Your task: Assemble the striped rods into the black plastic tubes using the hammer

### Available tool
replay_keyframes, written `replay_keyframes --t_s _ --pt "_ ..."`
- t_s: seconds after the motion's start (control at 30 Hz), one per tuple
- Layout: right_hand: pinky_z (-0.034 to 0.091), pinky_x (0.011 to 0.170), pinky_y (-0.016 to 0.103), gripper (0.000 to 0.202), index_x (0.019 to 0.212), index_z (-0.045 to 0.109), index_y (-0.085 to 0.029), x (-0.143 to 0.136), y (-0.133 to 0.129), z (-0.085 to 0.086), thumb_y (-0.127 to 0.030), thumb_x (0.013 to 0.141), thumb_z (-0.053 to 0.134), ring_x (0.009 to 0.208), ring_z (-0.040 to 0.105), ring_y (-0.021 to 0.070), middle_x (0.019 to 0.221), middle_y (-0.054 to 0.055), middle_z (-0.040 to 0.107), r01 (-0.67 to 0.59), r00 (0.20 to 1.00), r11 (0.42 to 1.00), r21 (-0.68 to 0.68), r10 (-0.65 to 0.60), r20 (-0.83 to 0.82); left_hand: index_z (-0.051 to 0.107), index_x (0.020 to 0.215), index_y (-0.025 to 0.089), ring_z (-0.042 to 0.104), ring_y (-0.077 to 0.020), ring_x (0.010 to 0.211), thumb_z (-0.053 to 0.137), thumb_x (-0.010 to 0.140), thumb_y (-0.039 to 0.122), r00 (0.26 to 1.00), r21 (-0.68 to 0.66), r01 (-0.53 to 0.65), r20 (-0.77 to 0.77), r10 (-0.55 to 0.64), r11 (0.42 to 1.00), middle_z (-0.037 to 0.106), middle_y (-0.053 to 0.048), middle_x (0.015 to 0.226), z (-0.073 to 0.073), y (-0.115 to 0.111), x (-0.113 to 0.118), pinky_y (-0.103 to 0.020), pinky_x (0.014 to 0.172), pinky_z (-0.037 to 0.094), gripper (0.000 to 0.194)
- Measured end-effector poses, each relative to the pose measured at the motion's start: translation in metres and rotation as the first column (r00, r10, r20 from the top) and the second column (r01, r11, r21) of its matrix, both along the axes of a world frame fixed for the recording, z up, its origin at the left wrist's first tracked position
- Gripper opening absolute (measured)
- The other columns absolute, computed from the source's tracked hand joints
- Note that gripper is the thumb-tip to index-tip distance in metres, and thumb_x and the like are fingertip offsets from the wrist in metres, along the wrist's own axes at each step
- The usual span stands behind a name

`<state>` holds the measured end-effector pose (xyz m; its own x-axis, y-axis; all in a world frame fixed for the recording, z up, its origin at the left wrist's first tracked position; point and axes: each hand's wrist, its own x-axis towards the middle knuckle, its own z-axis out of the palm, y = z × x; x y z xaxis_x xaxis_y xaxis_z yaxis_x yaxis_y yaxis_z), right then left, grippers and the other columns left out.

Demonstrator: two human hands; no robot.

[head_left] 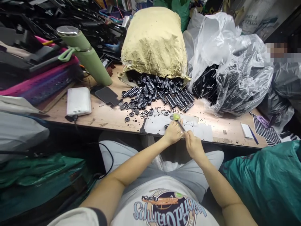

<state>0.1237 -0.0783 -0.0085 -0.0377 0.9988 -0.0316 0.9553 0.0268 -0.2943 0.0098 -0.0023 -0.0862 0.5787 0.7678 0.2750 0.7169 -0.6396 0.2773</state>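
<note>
At the table [230,138], the right hand [194,147] grips a mallet [175,117], the left hand [173,132] curled, hold unclear.

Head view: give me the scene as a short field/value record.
left hand: at the white mat, beside the hammer; grip unclear
right hand: closed around the hammer's handle
far side: yellowish sack, ridged rods spilled at its mouth
loose: black discs
right: clear bag with black parts
left: green flask, white box
</note>
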Motion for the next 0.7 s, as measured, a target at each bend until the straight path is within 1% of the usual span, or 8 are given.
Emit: replay_keyframes --t_s 0.1,0.17,0.23,0.3,0.37,0.47,0.57,0.7 --pt "0.026 0.056 0.025 0.037 0.088 0.052 -0.02 0.024 0.011 0.004 -0.038 0.101 0.022 0.06 0.057 0.0178 0.069 0.004 0.062 0.126 0.992 0.989 0.076 -0.126 -0.004 0.057 0.116 0.005 0.058 -0.0289 0.103 0.041 0.089 0.014 0.999 -0.115 -0.036 0.012 0.037 0.993 0.063 -0.02 0.104 0.013 -0.007 0.002 -0.043 0.087 0.047 0.034" --pt "0.023 0.056 0.025 0.034 0.088 0.053 -0.019 0.04 0.021 -0.002 -0.038 0.1 0.027 0.06 0.054 0.017 0.068 0.003 0.061 0.204 0.977 0.976 0.07 -0.208 0.044 0.06 0.113 0.011 0.06 -0.0265 0.093 0.046 0.09 0.02 0.997 -0.192 0.047 0.076 -0.033 0.98 0.064 -0.015 0.094 0.023 -0.008 -0.003 -0.039 0.079 0.05 0.029" --pt "0.021 0.056 0.026 0.033 0.089 0.054 -0.018 0.054 0.028 -0.014 -0.038 0.1 0.03 0.06 0.053 0.0165 0.07 0.004 0.061 0.266 0.957 0.963 0.042 -0.269 0.108 0.059 0.118 0.013 0.061 -0.0269 0.091 0.049 0.09 0.034 0.981 -0.233 0.025 0.194 0.021 0.972 0.064 -0.015 0.095 0.034 0.005 -0.017 -0.04 0.078 0.051 0.036" --pt "0.023 0.057 0.026 0.033 0.091 0.056 -0.018 0.065 0.034 -0.028 -0.039 0.1 0.032 0.064 0.053 0.0174 0.075 0.005 0.062 0.302 0.94 0.952 0.039 -0.305 0.156 0.056 0.122 0.01 0.06 -0.0314 0.096 0.043 0.092 0.04 0.879 -0.26 -0.286 0.313 0.361 0.922 0.062 -0.019 0.104 0.044 0.04 -0.043 -0.046 0.079 0.05 0.044" --pt "0.028 0.061 0.027 0.033 0.091 0.058 -0.017 0.072 0.038 -0.041 -0.039 0.099 0.034 0.076 0.055 0.0202 0.085 0.009 0.063 0.285 0.94 0.955 0.086 -0.296 0.17 0.053 0.127 0.011 0.054 -0.0385 0.111 0.036 0.092 0.042 0.66 -0.263 -0.555 0.438 0.61 0.789 0.06 -0.019 0.112 0.051 0.09 -0.076 -0.056 0.084 0.045 0.049" --pt "0.037 0.075 0.031 0.032 0.097 0.06 -0.014 0.078 0.053 -0.052 -0.038 0.096 0.039 0.094 0.053 0.0244 0.099 0.012 0.063 0.183 0.969 0.962 0.204 -0.212 0.129 0.055 0.127 0.019 0.05 -0.0416 0.118 0.048 0.078 0.058 0.497 -0.33 -0.572 0.589 0.637 0.751 0.064 -0.018 0.108 0.05 0.163 -0.119 -0.059 0.091 0.041 0.063" --pt "0.038 0.086 0.035 0.032 0.109 0.058 -0.012 0.081 0.089 -0.049 -0.037 0.095 0.042 0.102 0.05 0.0263 0.108 0.014 0.061 0.119 0.987 0.959 0.258 -0.142 0.073 0.059 0.123 0.015 0.051 -0.0462 0.116 0.058 0.065 0.058 0.52 -0.37 -0.513 0.584 0.623 0.775 0.065 -0.024 0.102 0.041 0.199 -0.138 -0.061 0.09 0.038 0.072" --pt "0.036 0.095 0.037 0.034 0.121 0.052 -0.01 0.088 0.165 -0.033 -0.026 0.093 0.043 0.112 0.047 0.0265 0.12 0.016 0.057 0.162 0.985 0.97 0.184 -0.17 0.031 0.058 0.125 0.017 0.054 -0.0448 0.112 0.06 0.064 0.046 0.569 -0.378 -0.473 0.558 0.604 0.796 0.063 -0.023 0.104 0.036 0.188 -0.131 -0.06 0.089 0.038 0.067"
